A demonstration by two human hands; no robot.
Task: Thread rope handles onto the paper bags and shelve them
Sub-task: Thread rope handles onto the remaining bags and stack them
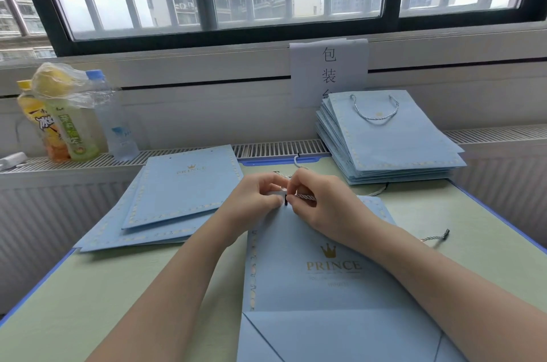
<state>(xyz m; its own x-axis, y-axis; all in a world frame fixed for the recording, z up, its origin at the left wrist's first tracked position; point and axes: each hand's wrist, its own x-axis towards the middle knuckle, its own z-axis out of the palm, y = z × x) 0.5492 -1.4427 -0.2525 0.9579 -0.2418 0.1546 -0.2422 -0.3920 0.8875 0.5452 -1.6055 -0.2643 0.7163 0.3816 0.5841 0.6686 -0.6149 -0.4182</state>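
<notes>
A flat light-blue paper bag (325, 281) with a gold crown and "PRINCE" print lies in front of me on the green table. My left hand (260, 193) pinches the bag's top edge. My right hand (316, 201) pinches a twisted white-and-blue rope handle (306, 197) just behind its black tip, and the tip sits at the bag's top edge between my two hands. The hole itself is hidden by my fingers. Another loose rope (435, 238) lies on the table to the right.
A stack of bags with handles (390, 142) sits at the back right. Two bags without handles (177, 193) lie at the left. Drink bottles (71, 121) stand on the radiator ledge at far left. A paper sign (328, 71) hangs below the window.
</notes>
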